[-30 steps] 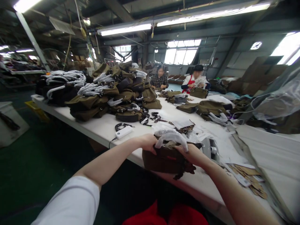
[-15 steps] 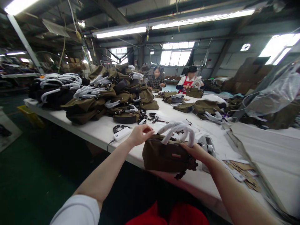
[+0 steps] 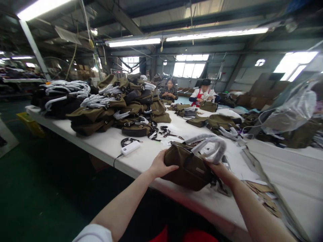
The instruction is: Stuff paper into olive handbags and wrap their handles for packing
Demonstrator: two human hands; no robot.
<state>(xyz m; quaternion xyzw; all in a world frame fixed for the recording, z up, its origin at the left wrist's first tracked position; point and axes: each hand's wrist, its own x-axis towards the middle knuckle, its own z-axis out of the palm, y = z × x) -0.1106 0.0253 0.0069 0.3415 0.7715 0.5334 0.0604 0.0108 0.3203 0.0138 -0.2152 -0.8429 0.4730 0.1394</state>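
Observation:
An olive-brown handbag [image 3: 186, 168] with a small label on its front is held tilted at the table's near edge. Its handles [image 3: 215, 146] are wrapped in whitish padding and stand up over the top. My left hand [image 3: 163, 165] grips the bag's left end, thumb across the front and the other fingers hidden behind it. At the upper right side my right hand [image 3: 220, 170] holds the bag near the base of the handles, its fingers partly hidden. Dark straps or trim hang at the bag's right end.
Piled olive bags [image 3: 131, 104] and black bags [image 3: 63, 97] cover the white table's [image 3: 101, 148] left side. A white device [image 3: 130, 148] with a cable lies left of my hands. Two people sit across the table. Tan pieces [image 3: 264, 198] lie at the right.
My left hand has gone from above the bag's top left corner to a hold on its left end. The bag has turned and tilted, and its handles have shifted right.

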